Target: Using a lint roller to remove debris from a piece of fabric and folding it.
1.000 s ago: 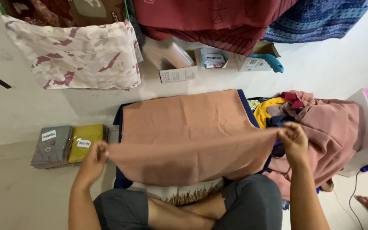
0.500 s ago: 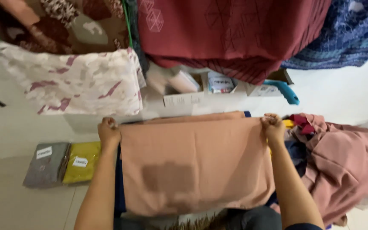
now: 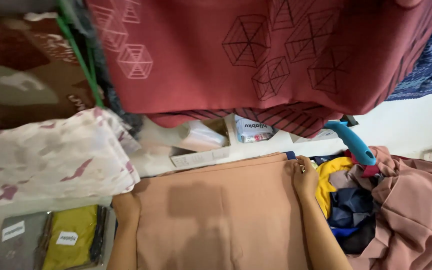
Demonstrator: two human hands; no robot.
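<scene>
Pressing flat on the folded tan cloth [image 3: 226, 215], both hands are spread out. The left hand [image 3: 126, 207] lies on the cloth's left edge. The right hand [image 3: 304, 176] lies on its top right corner. The cloth is in the middle, in front of the person. A pile of clothes [image 3: 376, 210] sits just to its right. Two flat packets [image 3: 51, 240] lie at its left. A dark red cloth [image 3: 276, 55] hangs above.

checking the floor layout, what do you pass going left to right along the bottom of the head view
grey packet → olive-yellow packet → left hand → tan cloth → right hand → pile of yellow and blue clothes → heap of pink fabric
</scene>
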